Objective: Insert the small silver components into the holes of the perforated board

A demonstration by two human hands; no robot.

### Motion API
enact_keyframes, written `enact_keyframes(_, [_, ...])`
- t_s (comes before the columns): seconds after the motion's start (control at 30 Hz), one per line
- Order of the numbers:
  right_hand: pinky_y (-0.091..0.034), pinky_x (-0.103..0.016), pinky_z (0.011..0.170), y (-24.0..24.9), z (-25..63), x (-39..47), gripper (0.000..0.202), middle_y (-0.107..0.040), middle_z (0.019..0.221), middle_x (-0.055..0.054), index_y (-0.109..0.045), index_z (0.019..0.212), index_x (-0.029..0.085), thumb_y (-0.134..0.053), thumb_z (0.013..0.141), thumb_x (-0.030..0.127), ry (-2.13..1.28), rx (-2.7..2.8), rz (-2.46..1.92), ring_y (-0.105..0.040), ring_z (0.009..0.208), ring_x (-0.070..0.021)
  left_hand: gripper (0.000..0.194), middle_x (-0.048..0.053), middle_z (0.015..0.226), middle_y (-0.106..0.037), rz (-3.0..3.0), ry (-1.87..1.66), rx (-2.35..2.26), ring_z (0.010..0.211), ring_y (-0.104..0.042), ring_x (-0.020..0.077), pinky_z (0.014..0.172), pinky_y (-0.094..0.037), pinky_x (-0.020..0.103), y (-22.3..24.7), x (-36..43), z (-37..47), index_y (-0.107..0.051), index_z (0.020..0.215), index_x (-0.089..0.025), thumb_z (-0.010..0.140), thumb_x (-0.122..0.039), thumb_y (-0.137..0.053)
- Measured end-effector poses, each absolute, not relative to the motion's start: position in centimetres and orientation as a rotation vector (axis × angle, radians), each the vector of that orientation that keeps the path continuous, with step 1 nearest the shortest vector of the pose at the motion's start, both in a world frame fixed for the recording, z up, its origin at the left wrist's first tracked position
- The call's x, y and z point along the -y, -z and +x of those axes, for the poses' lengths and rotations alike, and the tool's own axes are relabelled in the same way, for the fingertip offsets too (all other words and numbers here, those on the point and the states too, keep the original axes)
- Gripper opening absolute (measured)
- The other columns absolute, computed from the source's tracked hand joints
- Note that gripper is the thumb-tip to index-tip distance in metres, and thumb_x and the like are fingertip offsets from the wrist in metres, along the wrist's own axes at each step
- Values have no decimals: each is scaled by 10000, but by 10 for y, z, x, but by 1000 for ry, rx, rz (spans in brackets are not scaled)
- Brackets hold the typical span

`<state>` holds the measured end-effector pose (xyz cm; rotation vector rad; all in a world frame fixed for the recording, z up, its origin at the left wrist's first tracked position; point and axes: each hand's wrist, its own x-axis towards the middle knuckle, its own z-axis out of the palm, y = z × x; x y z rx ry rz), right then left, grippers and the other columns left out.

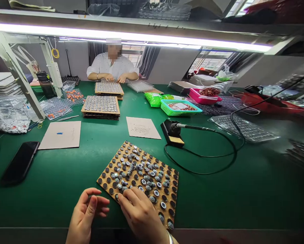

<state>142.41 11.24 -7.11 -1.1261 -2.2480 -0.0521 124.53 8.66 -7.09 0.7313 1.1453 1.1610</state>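
A square tan board point(139, 181) lies turned at an angle on the green table, dotted with rows of black round slots. Loose silver round parts point(131, 167) are heaped over its middle, and some sit singly on the slots. My right hand point(141, 211) rests over the board's near left edge, fingers bent and pressed together at a small round part; the fingertips partly hide what they hold. Just left of the board's near corner, my left hand point(88, 211) is raised with curled fingers and thumb apart, nothing visible between them.
A soldering iron stand point(172, 133) with a looping black cable stands right of the board. Cardboard sheets point(143, 128) lie behind it. A phone point(21, 162) is at left. Stacked boards point(101, 107), baskets point(179, 107) and a person point(113, 64) are across the table.
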Motion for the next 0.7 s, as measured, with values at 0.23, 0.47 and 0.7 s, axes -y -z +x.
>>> enact_keyframes(0.23, [-429,-339,623,71,1426,-108,205,-571,748,-51,-605,787,172,-463,893,69,-161,2338,-1164,-514,682,-210,346,21,821,-697,1037,-1098,-1312,755,-647,175,698,-532,267,72,-87,1245,-582,974,-202,848,-523,-569])
enact_keyframes(0.47, [-519,-378,705,65,1450,-130,192,-592,884,-86,-621,946,157,-488,882,34,-422,2198,-1299,-572,797,-227,148,39,911,-655,1882,-849,-1452,895,-588,215,827,-482,358,66,-120,1263,-684,946,-231,885,-227,-549])
enact_keyframes(0.7, [-550,-404,729,61,1442,-137,249,-597,897,-85,-657,1034,156,-556,849,24,-550,2337,-1434,-583,824,-239,177,62,994,-591,2111,-328,-1553,950,-527,244,855,-464,405,51,-148,1280,-649,950,-197,811,-104,-595])
